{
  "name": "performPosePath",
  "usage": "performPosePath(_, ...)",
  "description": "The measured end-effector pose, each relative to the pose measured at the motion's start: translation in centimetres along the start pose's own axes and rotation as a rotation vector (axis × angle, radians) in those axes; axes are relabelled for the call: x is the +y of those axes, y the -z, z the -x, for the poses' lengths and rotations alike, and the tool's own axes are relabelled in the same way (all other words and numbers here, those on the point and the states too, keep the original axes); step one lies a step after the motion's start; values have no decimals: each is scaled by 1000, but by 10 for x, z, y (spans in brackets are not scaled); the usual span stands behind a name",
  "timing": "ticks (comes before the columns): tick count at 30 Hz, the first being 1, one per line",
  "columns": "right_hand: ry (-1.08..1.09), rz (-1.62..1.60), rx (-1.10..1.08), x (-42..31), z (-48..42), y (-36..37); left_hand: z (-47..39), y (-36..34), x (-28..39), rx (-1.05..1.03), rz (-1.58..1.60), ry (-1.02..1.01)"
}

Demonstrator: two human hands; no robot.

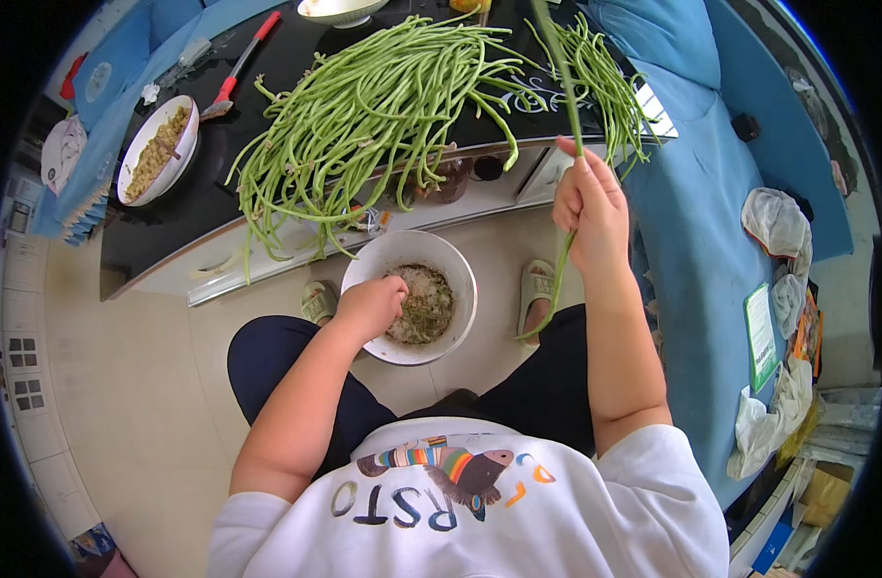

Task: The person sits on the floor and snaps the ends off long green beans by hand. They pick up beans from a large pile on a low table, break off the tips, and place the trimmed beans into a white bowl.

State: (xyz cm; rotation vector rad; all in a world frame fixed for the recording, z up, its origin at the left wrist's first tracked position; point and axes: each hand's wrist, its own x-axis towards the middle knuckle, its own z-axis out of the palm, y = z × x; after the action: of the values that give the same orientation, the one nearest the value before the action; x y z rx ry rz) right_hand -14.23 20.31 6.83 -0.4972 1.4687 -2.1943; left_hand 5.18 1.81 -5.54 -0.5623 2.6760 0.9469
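My right hand (pixel 591 206) is closed around one long green bean (pixel 567 79), raised above my right knee. The bean's upper part stretches past the top of the picture, and its lower end hangs down by my leg. My left hand (pixel 372 307) reaches over the rim of a white bucket (pixel 459 267) on the floor between my feet. Its fingers are bunched together, and I see nothing in them. Wet-looking scraps (pixel 430 311) cover the bucket's bottom. A big heap of long beans (pixel 383 108) lies on the black tabletop before me; a smaller bunch (pixel 600 79) rests to its right.
On the table (pixel 188 231), a white bowl of food (pixel 156 155) and a red-handled brush or scraper (pixel 246 61) lie left of the heap. Another bowl (pixel 340 11) stands at the back. A blue sofa (pixel 694 289) runs along my right, with plastic bags (pixel 773 220) on it.
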Motion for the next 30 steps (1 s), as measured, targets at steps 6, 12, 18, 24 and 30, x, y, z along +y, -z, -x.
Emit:
performPosePath(6,11,380,-118,6,7,2,3,10,-8,154,-38,-266)
performPosePath(12,73,646,-193,6,8,10,12,62,16,678,319,-373)
performPosePath(18,168,770,-299,6,11,9,25,96,15,1004,608,-269)
performPosePath(24,159,771,-323,6,13,7,33,112,16,887,-108,-335)
performPosePath(30,187,731,-297,9,11,10,33,97,18,690,-212,-303)
